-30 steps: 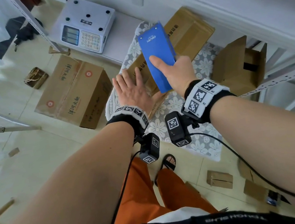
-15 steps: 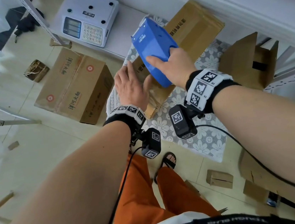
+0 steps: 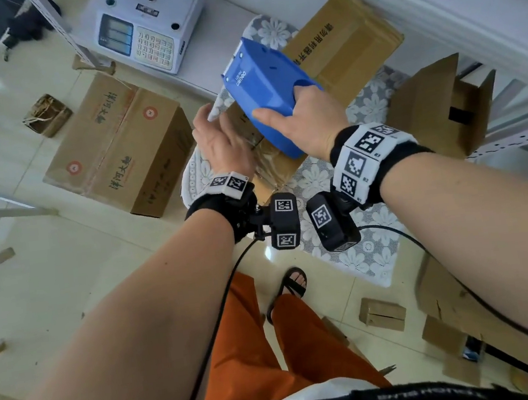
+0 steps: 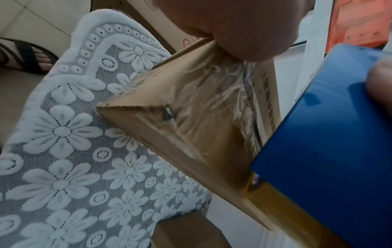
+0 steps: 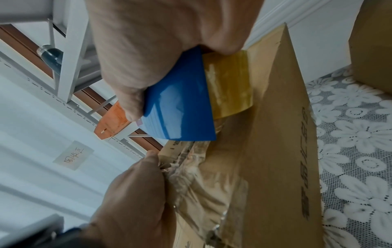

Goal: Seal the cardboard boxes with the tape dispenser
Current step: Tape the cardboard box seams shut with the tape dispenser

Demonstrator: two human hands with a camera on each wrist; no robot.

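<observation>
A long brown cardboard box (image 3: 346,40) lies on a lace-covered table, its near end wrapped in crinkled clear tape (image 4: 212,94). My right hand (image 3: 306,118) grips the blue tape dispenser (image 3: 260,100), tilted nose-up over the box's near half. In the right wrist view the dispenser (image 5: 180,109) and its brownish tape roll (image 5: 229,83) sit against the box top (image 5: 275,151). My left hand (image 3: 222,141) is turned on edge at the box's near left corner and holds it. Its thumb (image 5: 152,156) presses on the crinkled tape (image 5: 201,184).
A white weighing scale (image 3: 148,24) sits on a ledge at the far left. A large printed carton (image 3: 116,144) stands on the floor to the left. An open carton (image 3: 437,105) stands right of the table by a white rack. Small cardboard pieces (image 3: 383,313) lie on the floor.
The dispenser has tipped up from lying flat on the box, its nose lifting off the top. My left hand went from flat on the box top to gripping the near corner.
</observation>
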